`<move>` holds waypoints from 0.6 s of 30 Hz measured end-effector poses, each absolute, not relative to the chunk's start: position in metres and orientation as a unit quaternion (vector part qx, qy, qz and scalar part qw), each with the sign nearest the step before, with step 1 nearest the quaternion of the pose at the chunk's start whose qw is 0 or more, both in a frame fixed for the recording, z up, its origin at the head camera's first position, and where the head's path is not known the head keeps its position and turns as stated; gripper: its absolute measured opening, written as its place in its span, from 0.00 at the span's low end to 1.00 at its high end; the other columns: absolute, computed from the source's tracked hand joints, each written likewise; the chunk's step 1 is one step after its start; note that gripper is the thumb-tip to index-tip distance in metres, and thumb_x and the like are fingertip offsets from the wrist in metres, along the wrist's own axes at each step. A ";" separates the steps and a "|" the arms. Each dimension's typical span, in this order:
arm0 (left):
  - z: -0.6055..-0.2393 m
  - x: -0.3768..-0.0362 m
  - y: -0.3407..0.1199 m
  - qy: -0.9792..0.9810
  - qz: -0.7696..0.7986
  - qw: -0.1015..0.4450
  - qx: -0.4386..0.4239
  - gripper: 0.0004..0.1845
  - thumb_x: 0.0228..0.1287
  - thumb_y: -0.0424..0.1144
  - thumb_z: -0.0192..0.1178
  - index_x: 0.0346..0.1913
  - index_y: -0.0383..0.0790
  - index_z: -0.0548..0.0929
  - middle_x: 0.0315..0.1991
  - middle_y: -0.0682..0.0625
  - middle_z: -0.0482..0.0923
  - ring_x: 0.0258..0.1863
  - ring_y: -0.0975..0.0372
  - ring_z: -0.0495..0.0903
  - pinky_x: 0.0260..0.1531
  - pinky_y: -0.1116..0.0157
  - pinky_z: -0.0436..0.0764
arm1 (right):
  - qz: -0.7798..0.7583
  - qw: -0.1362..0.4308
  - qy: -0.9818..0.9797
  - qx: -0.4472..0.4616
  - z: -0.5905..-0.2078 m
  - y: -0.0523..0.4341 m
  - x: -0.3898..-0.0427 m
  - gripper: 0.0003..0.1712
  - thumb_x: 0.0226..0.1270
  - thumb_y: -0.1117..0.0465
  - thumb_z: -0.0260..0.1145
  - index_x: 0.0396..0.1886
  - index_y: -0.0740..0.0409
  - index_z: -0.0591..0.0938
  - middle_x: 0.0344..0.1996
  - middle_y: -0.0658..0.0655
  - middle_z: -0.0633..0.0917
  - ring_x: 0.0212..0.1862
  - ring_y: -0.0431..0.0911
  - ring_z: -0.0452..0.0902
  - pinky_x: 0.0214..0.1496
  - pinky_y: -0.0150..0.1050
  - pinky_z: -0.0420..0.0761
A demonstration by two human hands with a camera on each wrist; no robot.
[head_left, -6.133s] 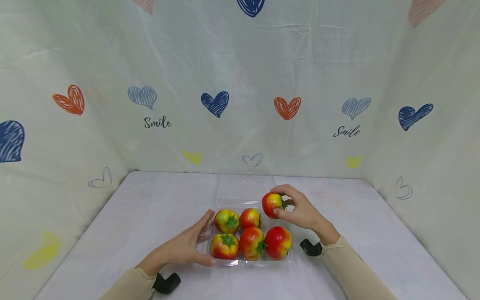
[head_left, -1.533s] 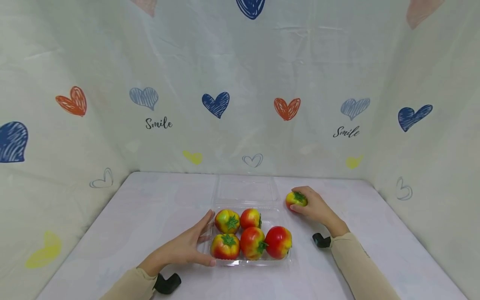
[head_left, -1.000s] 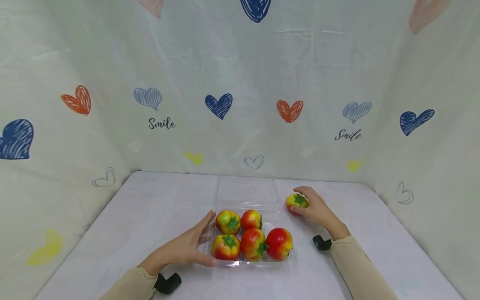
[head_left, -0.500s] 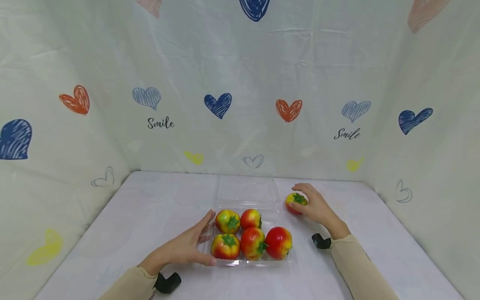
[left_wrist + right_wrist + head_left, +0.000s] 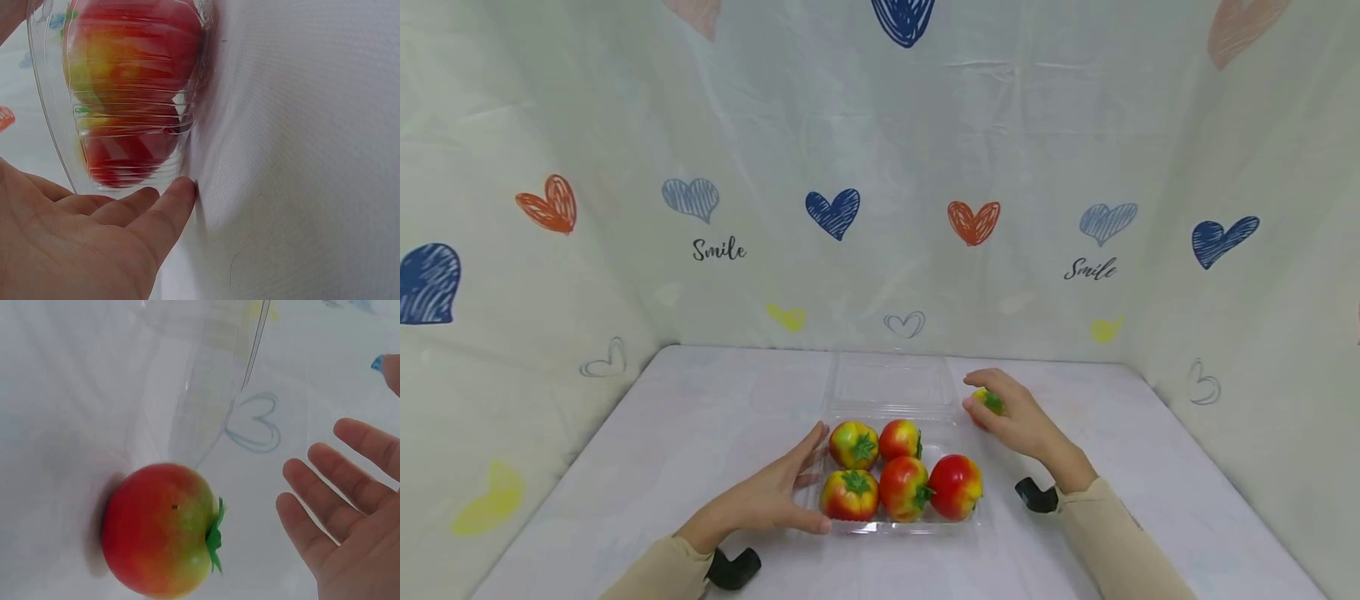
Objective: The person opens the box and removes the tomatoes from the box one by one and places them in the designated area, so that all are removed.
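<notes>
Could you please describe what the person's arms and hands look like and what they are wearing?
Both arms wear long, plain beige sleeves reaching the wrists. The left hand and right hand are bare: no gloves, rings or watch visible. A small black curved device sits under the left wrist, and a matching black one sits under the right wrist. No cables show.

We see five tomatoes (image 5: 902,479) in clamshell tray (image 5: 958,523) at table (image 5: 700,417) centre; sixth tomato (image 5: 988,402) on table right of tray, lid (image 5: 891,385) behind.
</notes>
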State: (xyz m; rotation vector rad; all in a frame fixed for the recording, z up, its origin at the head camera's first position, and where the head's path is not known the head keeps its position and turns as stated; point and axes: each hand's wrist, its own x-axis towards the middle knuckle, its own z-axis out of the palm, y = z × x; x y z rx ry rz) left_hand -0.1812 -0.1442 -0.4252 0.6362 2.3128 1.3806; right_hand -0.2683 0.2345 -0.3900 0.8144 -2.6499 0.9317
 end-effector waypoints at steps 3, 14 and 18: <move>-0.425 -0.181 -0.145 0.822 0.488 0.186 0.225 0.65 0.49 0.48 0.74 0.76 0.40 0.34 0.76 0.40 0.35 0.70 0.44 0.56 0.62 0.53 0.68 | 0.314 0.112 -0.895 0.298 -0.389 0.231 -0.262 0.21 0.67 0.48 0.62 0.57 0.51 0.77 0.56 0.51 0.78 0.58 0.49 0.72 0.60 0.54 0.75; -0.426 -0.183 -0.146 0.817 0.493 0.184 0.234 0.65 0.49 0.46 0.74 0.75 0.38 0.33 0.76 0.40 0.33 0.72 0.45 0.53 0.63 0.53 0.66 | 0.323 0.106 -0.877 0.340 -0.394 0.228 -0.238 0.21 0.66 0.51 0.65 0.58 0.47 0.76 0.54 0.47 0.78 0.53 0.49 0.75 0.52 0.51 0.81; -0.428 -0.183 -0.145 0.819 0.492 0.185 0.230 0.65 0.49 0.47 0.74 0.76 0.38 0.34 0.76 0.41 0.34 0.71 0.45 0.53 0.63 0.53 0.67 | 0.324 0.105 -0.871 0.354 -0.399 0.229 -0.233 0.21 0.66 0.52 0.65 0.57 0.47 0.77 0.53 0.47 0.79 0.53 0.49 0.76 0.52 0.50 0.81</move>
